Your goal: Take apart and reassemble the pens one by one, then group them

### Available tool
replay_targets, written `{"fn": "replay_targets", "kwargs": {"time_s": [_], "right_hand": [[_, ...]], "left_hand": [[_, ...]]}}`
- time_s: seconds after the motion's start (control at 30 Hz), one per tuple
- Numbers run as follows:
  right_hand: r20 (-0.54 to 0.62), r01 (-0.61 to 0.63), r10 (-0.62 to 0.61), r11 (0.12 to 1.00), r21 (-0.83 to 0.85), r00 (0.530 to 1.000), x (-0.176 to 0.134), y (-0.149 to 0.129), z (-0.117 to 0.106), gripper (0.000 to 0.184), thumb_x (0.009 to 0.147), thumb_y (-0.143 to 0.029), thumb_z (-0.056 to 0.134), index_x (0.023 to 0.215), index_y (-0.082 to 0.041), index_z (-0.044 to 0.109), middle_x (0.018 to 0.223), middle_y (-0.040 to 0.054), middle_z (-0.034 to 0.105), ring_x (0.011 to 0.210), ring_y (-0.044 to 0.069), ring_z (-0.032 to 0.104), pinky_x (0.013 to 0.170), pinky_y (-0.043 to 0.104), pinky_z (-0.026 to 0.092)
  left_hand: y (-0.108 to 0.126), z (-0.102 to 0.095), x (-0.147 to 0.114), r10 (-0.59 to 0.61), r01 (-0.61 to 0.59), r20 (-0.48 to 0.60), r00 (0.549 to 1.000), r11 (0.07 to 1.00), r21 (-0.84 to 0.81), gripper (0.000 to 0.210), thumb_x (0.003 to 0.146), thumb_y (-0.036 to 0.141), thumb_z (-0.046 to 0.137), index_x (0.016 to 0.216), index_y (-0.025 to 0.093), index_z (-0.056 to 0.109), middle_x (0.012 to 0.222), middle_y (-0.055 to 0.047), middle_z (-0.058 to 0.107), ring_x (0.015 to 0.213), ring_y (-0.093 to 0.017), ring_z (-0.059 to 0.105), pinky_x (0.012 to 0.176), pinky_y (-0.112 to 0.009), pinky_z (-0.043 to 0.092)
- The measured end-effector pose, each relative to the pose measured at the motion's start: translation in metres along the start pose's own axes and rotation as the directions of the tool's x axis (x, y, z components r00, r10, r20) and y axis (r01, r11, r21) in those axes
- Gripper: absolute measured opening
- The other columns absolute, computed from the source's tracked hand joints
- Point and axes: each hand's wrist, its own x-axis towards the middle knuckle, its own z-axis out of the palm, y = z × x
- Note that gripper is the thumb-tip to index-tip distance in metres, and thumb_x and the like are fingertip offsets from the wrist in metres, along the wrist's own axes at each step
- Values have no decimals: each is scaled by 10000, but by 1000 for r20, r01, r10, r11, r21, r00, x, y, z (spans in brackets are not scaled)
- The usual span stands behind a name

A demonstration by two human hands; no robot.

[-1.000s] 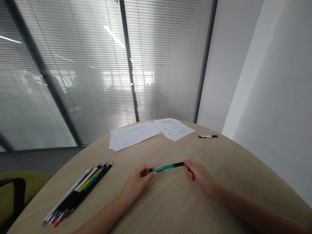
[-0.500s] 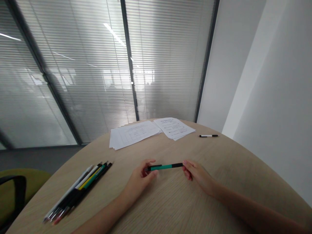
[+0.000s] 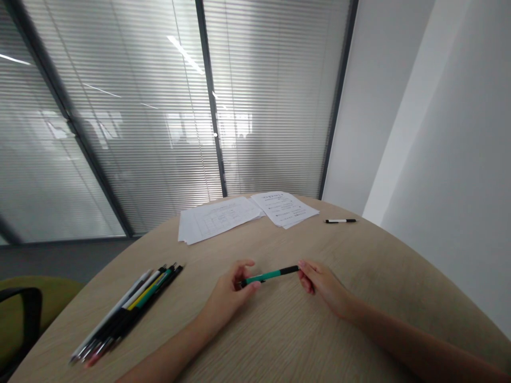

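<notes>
A green and black pen [image 3: 272, 275] is stretched between my two hands above the table, its left end a little lower than its right. My left hand [image 3: 232, 287] has its thumb against the clip end, with the index finger arched over it; the other fingers are partly hidden behind. At the black grip end, my right hand [image 3: 319, 279] pinches the pen between thumb and fingers, which cover its tip. The clip now shows along the pen's lower side.
A bundle of several pens and pencils [image 3: 131, 308] lies at the left on the wooden table [image 3: 255, 340]. Printed sheets [image 3: 219, 218] rest at the far edge, and a white and black pen [image 3: 340, 221] lies to their right. A chair [image 3: 35, 308] stands at the left.
The pen has turned about its length, so its clip has gone from the upper side to the lower. Its left end has dipped slightly. Both hands stay nearly in place.
</notes>
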Motion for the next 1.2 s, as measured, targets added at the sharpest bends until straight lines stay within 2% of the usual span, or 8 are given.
{"fn": "replay_targets", "kwargs": {"time_s": [0.13,0.3,0.43,0.57,0.73,0.93,1.07,1.2], "right_hand": [[-3,-7,7,1000,21,1000,2,3,0,440,697,-607,421,575,-186,446,414,-61,370,389,82,327,419,226,248],[1,-15,15,1000,27,1000,1,3,0,444,684,-615,433,565,-187,444,416,-59,377,387,82,334,415,225,253],[-4,-1,1,1000,12,1000,1,3,0,440,692,-609,422,567,-187,449,407,-60,376,382,81,335,414,226,260],[-29,-17,17,1000,27,999,1,3,1,450,677,-625,420,567,-189,441,404,-61,375,379,82,335,406,226,260],[-26,-29,30,998,54,999,3,6,1,443,678,-617,429,573,-187,441,410,-63,376,377,78,333,403,223,254],[-33,-29,30,999,29,999,2,5,0,443,682,-610,427,565,-183,449,408,-59,379,379,77,335,407,222,257],[-53,-28,29,999,25,998,2,4,0,437,686,-605,424,568,-185,448,410,-57,384,378,78,340,404,222,264],[-59,-37,38,999,18,998,2,4,1,438,684,-606,427,564,-185,446,414,-58,383,377,75,344,400,218,268]], "left_hand": [[-4,2,0,73,-70,-34,997,994,89,147,602,230,559,734,181,515,651,24,529,606,-127,499,558,-226,392],[3,-2,-3,-1,-2,11,1000,979,203,240,704,375,479,586,170,518,483,46,453,480,-108,425,472,-215,328],[3,-2,-3,-85,70,129,988,990,122,381,774,439,334,594,161,523,439,43,439,422,-106,413,451,-226,328],[-4,2,0,10,-8,39,999,999,-36,371,599,283,577,950,185,506,682,23,522,557,-119,483,508,-225,383],[-2,0,2,-13,14,16,1000,996,-84,162,594,276,578,706,164,545,580,36,492,552,-114,466,536,-229,367],[-1,-3,2,-153,156,109,982,988,-12,426,759,470,342,578,145,549,452,26,468,461,-108,425,484,-230,320],[-5,0,4,-50,57,61,997,991,-119,314,597,357,586,843,170,531,599,48,506,529,-108,461,511,-217,355],[-5,1,6,-91,83,-34,995,979,-184,237,551,300,624,701,179,486,560,68,450,486,-85,413,467,-196,326]]}}
